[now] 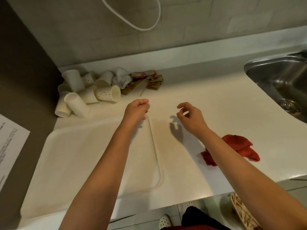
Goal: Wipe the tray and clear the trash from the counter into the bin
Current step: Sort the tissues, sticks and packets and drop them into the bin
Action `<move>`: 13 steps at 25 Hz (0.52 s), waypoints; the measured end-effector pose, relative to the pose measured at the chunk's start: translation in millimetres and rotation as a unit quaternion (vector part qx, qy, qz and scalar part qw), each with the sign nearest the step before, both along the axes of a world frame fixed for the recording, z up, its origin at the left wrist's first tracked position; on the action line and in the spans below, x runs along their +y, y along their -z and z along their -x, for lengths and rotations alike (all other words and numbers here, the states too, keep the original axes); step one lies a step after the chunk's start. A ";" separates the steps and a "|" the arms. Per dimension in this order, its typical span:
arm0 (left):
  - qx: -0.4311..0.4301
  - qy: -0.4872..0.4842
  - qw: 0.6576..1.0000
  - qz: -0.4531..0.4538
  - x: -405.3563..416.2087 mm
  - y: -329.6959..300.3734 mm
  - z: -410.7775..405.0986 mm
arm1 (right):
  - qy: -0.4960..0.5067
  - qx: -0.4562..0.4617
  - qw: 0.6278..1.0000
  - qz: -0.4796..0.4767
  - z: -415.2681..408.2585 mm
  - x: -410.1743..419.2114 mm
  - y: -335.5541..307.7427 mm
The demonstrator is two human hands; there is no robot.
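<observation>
A white tray (pixel 83 156) lies on the pale counter (pixel 207 100) at the near left. My left hand (pixel 137 109) hovers over the tray's far right corner, fingers curled into a fist with nothing visible in it. My right hand (pixel 189 117) hangs above the bare counter to the right of the tray, fingers loosely curled and empty, casting a shadow below. Behind my right forearm lies a crumpled red cloth (pixel 239 146). At the back left is the trash: several paper cups (pixel 79 95), a crumpled tissue (pixel 122 77) and brown wrappers (pixel 147 80).
A steel sink (pixel 282 80) is set into the counter at the right. Below the counter's front edge, at the lower right, a bin (pixel 239 211) holds some rubbish. A printed sheet (pixel 10 146) lies on the grey surface at the left. A white cable (pixel 132 22) loops on the wall.
</observation>
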State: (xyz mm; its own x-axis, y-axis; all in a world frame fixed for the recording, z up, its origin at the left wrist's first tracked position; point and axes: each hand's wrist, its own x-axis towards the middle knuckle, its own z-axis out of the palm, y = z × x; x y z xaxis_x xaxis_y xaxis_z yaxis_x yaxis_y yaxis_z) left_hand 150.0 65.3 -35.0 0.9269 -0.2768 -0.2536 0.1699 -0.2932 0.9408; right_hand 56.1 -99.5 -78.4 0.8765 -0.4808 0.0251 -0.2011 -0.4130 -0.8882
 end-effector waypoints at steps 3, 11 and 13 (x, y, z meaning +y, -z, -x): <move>-0.028 -0.043 0.998 -0.032 -1.1 12.9 -34.7 | -0.015 0.017 1.000 0.009 -34.2 -12.1 3.4; -0.150 0.001 0.963 -0.222 -32.1 29.5 -109.8 | -0.056 0.049 0.992 0.107 -131.9 -47.9 1.9; -0.171 0.029 0.956 -0.237 -40.5 36.3 -123.3 | -0.076 0.057 0.984 0.149 -151.2 -52.4 2.7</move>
State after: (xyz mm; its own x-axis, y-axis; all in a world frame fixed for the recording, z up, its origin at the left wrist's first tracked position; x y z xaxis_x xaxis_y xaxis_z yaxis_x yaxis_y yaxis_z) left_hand 273.3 24.8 -71.3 0.9644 -0.2599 -0.0486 -0.1535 -0.7000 0.6974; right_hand 207.3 -151.8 -81.1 0.9433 -0.3292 0.0423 -0.2078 -0.6851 -0.6982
